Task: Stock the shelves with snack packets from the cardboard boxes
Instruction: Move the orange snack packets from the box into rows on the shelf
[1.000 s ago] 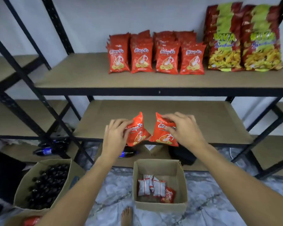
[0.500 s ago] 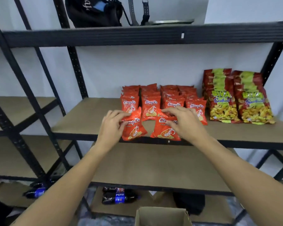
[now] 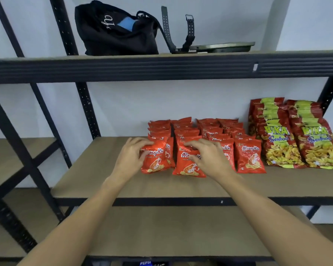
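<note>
My left hand grips a small red prawn-cracker packet by its left edge, standing it on the brown shelf board. My right hand holds a second red packet just to the right of the first, fingers curled over its top. Both packets stand at the front of several rows of the same red packets. The cardboard boxes are out of view.
Two stacks of large red and green Bika Seafood bags fill the shelf's right end. A black bag and a flat tray sit on the shelf above. A bare board lies below. Black uprights frame the left.
Both hands rose from above the box on the floor to the middle shelf, carrying one packet each. The packets now stand on the board in front of the rows.
</note>
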